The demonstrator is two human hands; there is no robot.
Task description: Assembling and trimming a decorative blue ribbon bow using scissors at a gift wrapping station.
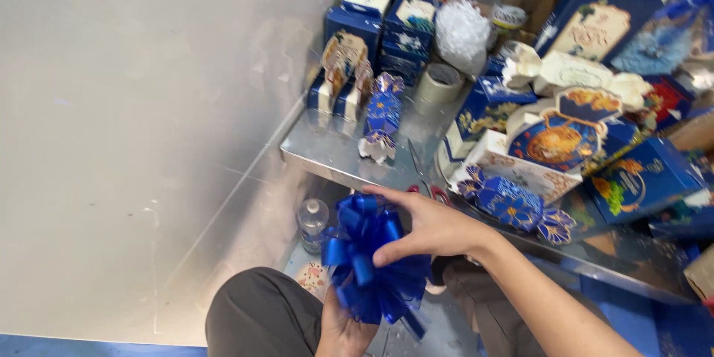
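The blue ribbon bow (372,260) was held above the lap, already puffed into full loops. It was gripped from below by the left hand (343,331), while its loops were pinched by the right hand (431,227), seemingly for final shaping.

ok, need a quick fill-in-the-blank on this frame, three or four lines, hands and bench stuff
1. Both hands hold a ribbon bow coloured ____.
2. The right hand rests on the bow's ____ side.
3. The roll of tape lies on the ____.
4. The plastic bottle stands ____ the metal table.

Missing words: blue; top; table; below
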